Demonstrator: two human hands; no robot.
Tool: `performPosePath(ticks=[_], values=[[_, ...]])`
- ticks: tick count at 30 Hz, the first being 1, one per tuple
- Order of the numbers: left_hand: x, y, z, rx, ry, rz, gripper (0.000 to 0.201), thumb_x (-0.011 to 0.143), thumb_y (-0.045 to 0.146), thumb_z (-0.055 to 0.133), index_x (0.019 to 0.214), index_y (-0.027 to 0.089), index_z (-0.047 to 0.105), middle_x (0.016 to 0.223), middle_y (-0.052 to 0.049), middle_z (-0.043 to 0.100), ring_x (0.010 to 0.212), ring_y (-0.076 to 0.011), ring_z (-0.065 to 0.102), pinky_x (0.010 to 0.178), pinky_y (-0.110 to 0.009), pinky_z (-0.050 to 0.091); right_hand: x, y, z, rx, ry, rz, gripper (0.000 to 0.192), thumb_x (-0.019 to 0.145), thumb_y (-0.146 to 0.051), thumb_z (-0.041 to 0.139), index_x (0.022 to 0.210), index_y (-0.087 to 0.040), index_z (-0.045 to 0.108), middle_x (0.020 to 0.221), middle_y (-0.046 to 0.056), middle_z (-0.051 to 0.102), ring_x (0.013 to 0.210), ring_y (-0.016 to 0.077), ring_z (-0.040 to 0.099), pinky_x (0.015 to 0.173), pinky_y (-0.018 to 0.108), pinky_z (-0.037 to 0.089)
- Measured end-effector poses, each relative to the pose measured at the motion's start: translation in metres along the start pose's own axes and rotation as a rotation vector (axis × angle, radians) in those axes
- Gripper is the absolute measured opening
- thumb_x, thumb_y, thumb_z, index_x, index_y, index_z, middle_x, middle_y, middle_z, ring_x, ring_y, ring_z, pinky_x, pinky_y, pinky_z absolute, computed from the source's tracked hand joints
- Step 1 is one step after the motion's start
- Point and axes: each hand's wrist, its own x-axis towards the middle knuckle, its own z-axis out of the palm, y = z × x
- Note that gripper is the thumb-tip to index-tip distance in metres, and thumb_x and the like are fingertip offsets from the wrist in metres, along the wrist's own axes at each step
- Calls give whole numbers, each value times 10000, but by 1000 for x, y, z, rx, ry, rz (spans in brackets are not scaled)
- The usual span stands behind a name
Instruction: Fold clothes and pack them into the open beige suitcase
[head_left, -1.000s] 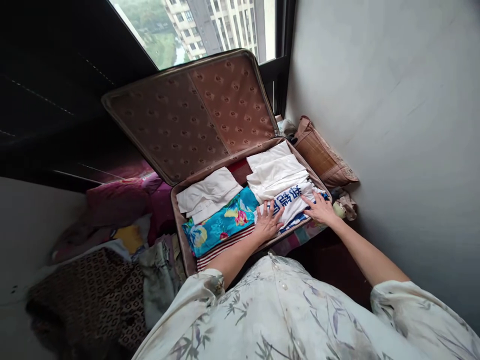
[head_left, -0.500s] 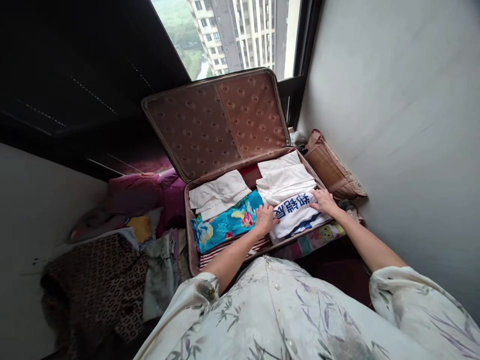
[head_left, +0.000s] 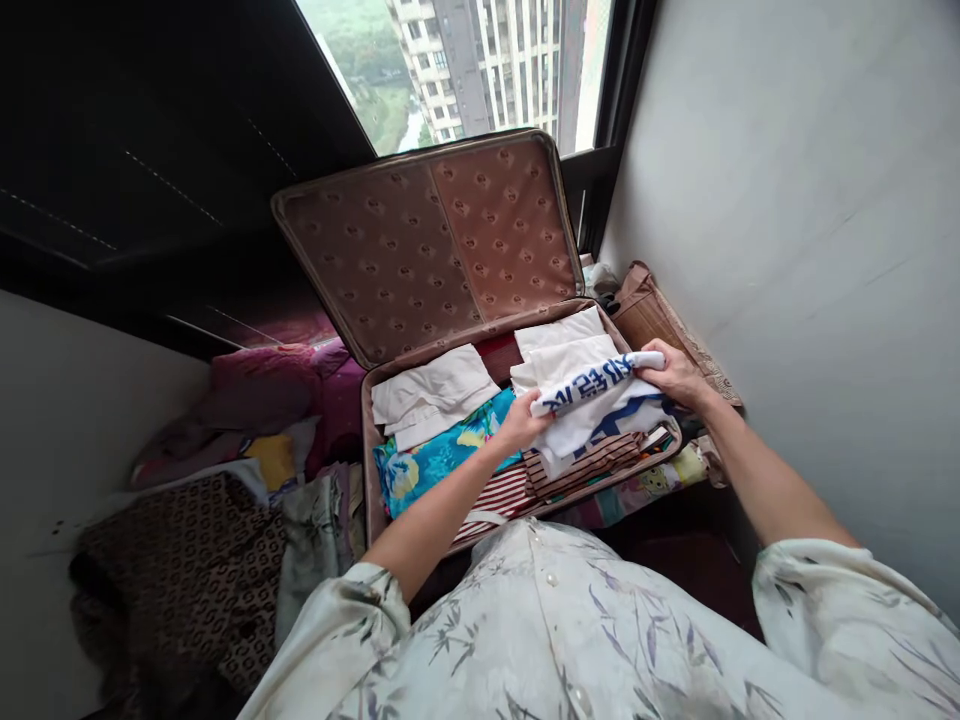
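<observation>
Between my two hands hangs a folded white shirt (head_left: 592, 410) with blue lettering, lifted above the right side of the open suitcase (head_left: 369, 430). My left hand (head_left: 523, 420) is closed on its left end, and my right hand (head_left: 671, 372) grips the right end. Below the shirt lie brown striped clothes (head_left: 585, 468). A blue floral garment (head_left: 442, 455) and red-and-white striped cloth (head_left: 501, 497) lie left of it. Folded white clothes (head_left: 435, 390) rest at the back left, and another white pile (head_left: 559, 335) at the back right, partly behind the shirt.
The suitcase lid (head_left: 427, 250) leans up against the window side. A brown package (head_left: 652, 310) stands between the suitcase and the right wall (head_left: 810, 250). On the left are heaped clothes, among them a dark patterned cloth (head_left: 187, 560) and pink bedding (head_left: 262, 385).
Both hands have taken hold of the lettered white shirt and raised it off the pile. Brown striped clothes now show underneath. The camera view has shifted slightly.
</observation>
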Motion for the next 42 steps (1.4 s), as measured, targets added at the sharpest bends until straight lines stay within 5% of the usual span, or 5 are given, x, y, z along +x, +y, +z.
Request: performPosePath(ticks=[9, 26, 34, 38, 42], values=[[55, -11, 13, 857, 90, -25, 820, 902, 451, 675, 1609, 225, 326, 1695, -188, 176, 1562, -456, 47, 1191, -700, 178, 42, 12, 81, -798, -1, -157, 651, 921, -350, 601, 1542, -215, 462, 1615, 181, 386, 1440, 395, 359, 1116, 553, 352], [24, -48, 45, 791, -172, 38, 736, 958, 653, 500, 1612, 360, 337, 1734, -136, 53, 1544, -533, 25, 1102, -841, 109, 18, 88, 132, -877, -129, 57, 675, 998, -617, 202, 1588, -355, 399, 1716, 96, 191, 1549, 432, 160, 1128, 705, 269], [-171, -49, -32, 464, 524, 146, 483, 998, 398, 501, 1441, 211, 550, 1505, -162, 506, 1426, -302, 444, 1179, -499, 389, -1, 76, 129, -761, 145, -170, 684, 913, -614, 319, 1484, -327, 562, 1499, 240, 517, 1457, 539, 314, 973, 795, 285], [-290, -108, -100, 414, 1158, -219, 336, 995, 268, 460, 1288, 177, 599, 1299, -173, 604, 1281, -272, 556, 1130, -466, 436, -11, 45, 154, -708, 236, -303, 680, 876, -532, 420, 1479, -252, 561, 1354, 302, 598, 1332, 539, 476, 923, 772, 370], [-376, -173, -150, 387, 1356, -860, 287, 948, 185, 505, 1205, 121, 614, 1211, -198, 621, 1241, -302, 567, 1115, -462, 423, -19, -21, 218, -547, 53, -528, 617, 891, -482, 467, 1378, -128, 602, 1188, 259, 670, 1172, 431, 618, 984, 624, 485]])
